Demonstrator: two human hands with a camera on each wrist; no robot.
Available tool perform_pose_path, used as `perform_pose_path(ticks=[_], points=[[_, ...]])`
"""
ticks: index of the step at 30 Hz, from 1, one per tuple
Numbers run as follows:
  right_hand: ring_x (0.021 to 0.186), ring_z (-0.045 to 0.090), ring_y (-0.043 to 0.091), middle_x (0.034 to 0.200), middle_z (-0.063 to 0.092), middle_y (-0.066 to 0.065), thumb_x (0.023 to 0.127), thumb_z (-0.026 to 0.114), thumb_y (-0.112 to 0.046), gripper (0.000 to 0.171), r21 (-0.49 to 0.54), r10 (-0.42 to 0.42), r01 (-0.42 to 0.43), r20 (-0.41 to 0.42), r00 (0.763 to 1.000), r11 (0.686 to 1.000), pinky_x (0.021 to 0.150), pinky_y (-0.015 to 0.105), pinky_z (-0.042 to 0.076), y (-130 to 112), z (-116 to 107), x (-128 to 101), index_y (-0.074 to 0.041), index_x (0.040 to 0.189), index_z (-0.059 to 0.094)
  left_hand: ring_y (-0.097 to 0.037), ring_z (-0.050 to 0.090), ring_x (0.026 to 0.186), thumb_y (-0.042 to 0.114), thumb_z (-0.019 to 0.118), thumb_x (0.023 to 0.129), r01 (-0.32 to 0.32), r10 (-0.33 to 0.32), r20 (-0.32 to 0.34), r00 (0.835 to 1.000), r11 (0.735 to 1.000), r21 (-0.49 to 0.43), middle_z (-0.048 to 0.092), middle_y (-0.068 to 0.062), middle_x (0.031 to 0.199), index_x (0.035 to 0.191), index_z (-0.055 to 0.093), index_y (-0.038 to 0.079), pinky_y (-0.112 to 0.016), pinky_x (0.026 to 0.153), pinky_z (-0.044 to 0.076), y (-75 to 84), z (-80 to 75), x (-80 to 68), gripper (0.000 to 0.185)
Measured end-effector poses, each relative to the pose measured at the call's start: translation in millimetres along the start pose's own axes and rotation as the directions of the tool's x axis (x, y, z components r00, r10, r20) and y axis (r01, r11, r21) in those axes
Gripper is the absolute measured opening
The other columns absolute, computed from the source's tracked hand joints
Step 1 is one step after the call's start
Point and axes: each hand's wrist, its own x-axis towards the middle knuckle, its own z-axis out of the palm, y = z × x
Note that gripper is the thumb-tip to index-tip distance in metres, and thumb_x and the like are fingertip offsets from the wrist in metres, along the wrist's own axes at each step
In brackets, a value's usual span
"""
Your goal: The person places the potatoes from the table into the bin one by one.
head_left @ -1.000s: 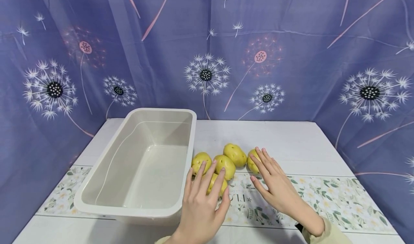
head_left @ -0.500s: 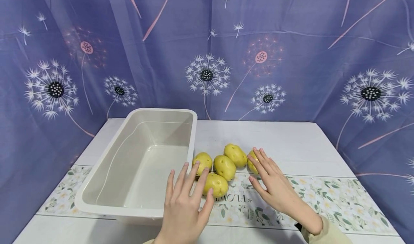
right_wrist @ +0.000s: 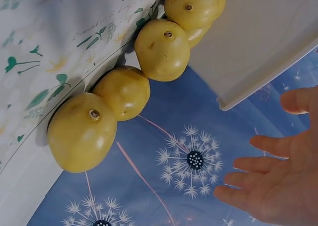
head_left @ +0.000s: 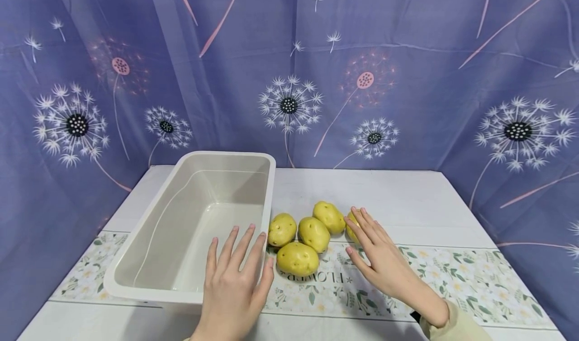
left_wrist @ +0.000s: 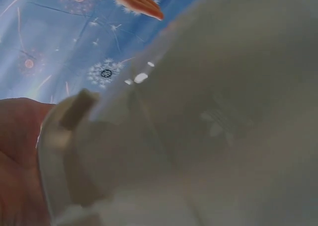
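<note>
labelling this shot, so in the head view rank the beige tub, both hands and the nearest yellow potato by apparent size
1. Beige tub
2. Left hand and right hand, too alike to rank
3. Nearest yellow potato

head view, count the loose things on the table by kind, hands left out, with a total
Yellow potatoes: 5 (one partly hidden by the right hand)
Pale grey tub: 1
Total: 6

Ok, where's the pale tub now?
In the head view, the tub stands at the left of the table, beside the potatoes, with the left hand at its near right corner.
</note>
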Motion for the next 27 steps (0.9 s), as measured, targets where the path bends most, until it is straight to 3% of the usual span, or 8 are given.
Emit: perform_pose_path(ticks=[5, 8, 18, 27], points=[[0.137, 0.02, 0.027, 0.149, 0.019, 0.007, 0.089, 0.053, -0.028, 0.056, -0.005, -0.019, 0.019, -0.008, 1.0, 1.0, 0.112, 0.019, -0.005, -0.5, 1.1, 1.0, -0.012, 0.139, 0.032, -0.038, 0.051, 0.112, 0.036, 0.033, 0.093, 0.031, -0.031, 0.032, 0.999, 1.0, 0.004, 0.06, -0.013, 0.116, 0.107, 0.064, 0.007, -0.06, 0.095, 0.029, -8.0, -0.5, -1.3, 0.044], [0.137, 0.02, 0.028, 0.149, 0.019, 0.007, 0.089, 0.053, -0.028, 0.057, -0.006, -0.021, 0.021, -0.009, 1.0, 1.0, 0.111, 0.016, -0.007, -0.5, 1.8, 1.3, -0.013, 0.14, 0.03, -0.039, 0.05, 0.113, 0.033, 0.04, 0.09, 0.05, -0.05, 0.042, 0.998, 0.999, -0.009, 0.06, -0.014, 0.117, 0.108, 0.063, 0.007, -0.06, 0.095, 0.028, -13.2, -1.6, -1.1, 0.039], [0.136, 0.022, 0.03, 0.149, 0.019, 0.006, 0.089, 0.053, -0.028, 0.058, -0.009, -0.008, 0.008, -0.006, 1.0, 1.0, 0.114, 0.025, 0.001, 0.2, 1.4, 1.9, -0.016, 0.14, 0.029, -0.04, 0.05, 0.112, 0.024, 0.053, 0.081, 0.094, -0.095, 0.061, 0.994, 0.995, 0.01, 0.06, -0.015, 0.116, 0.11, 0.062, 0.006, -0.061, 0.093, 0.028, -28.4, -6.9, 0.7, 0.035], [0.137, 0.018, 0.026, 0.149, 0.019, 0.006, 0.088, 0.054, -0.028, 0.058, -0.014, 0.002, -0.003, -0.001, 1.0, 1.0, 0.108, 0.046, 0.023, 2.9, 2.1, 2.0, -0.017, 0.14, 0.029, -0.042, 0.05, 0.111, 0.021, 0.057, 0.077, 0.15, -0.152, 0.059, 0.987, 0.988, 0.033, 0.061, -0.017, 0.115, 0.108, 0.063, 0.005, -0.064, 0.092, 0.029, -42.0, -14.7, 2.3, 0.035]])
